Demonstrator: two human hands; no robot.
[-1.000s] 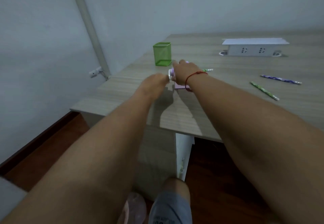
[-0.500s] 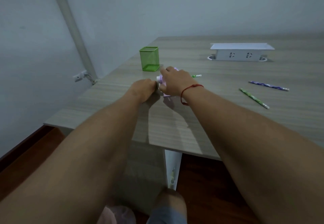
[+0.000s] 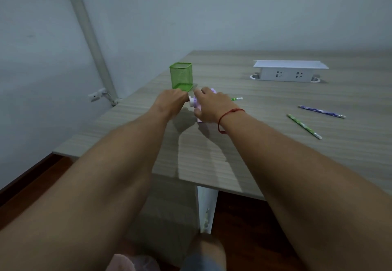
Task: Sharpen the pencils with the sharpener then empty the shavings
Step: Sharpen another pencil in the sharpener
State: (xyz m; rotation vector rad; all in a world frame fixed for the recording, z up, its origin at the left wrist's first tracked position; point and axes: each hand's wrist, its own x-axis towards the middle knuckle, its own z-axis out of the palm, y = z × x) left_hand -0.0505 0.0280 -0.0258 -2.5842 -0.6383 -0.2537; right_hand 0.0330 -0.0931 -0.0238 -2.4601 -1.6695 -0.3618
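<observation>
while both hands work the sharpener [image 3: 196, 103], the green mesh cup [image 3: 181, 76] stands nearby.

An office or study room, going by the wood-grain table [image 3: 244, 147] with a built-in white socket box [image 3: 289, 73], a green mesh pen holder [image 3: 181, 76], bare grey walls and dark wooden floor.

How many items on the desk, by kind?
Pencils: 3 — green one in the sharpener, purple one, green one lying loose
Sharpener: 1
Green mesh cup: 1
White socket box: 1
Total: 6
</observation>
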